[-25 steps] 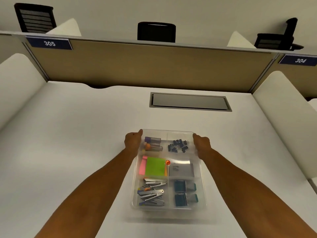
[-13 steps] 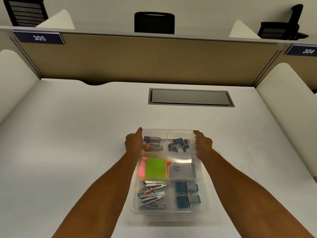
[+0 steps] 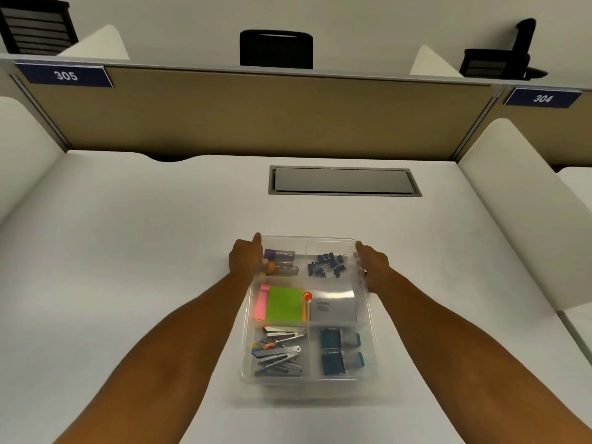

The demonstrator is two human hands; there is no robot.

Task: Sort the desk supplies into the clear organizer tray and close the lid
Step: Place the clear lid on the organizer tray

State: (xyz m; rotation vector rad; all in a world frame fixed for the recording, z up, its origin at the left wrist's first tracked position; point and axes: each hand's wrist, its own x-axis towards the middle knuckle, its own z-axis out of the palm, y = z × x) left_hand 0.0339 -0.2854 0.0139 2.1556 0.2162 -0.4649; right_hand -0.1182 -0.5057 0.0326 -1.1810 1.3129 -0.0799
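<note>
The clear organizer tray (image 3: 373,347) is in front of me near the desk's front edge, and a glare over it suggests a clear lid on top. My left hand (image 3: 245,259) grips its far left edge, thumb on the rim. My right hand (image 3: 373,267) grips the far right edge. Its compartments hold two capped tubes (image 3: 282,261), black binder clips (image 3: 326,265), green and pink sticky notes (image 3: 285,302), a grey box (image 3: 333,307), metal staplers (image 3: 278,354) and two teal items (image 3: 341,350). A shadow lies under the tray's near side.
A grey cable hatch (image 3: 344,181) is set in the white desk (image 3: 128,251) beyond the tray. A tan partition (image 3: 256,113) closes the back. White side dividers (image 3: 519,200) flank the desk. Black chairs stand behind the partition.
Both hands keep the same hold on the tray's far corners. The tray has hardly shifted; only my view has moved slightly.
</note>
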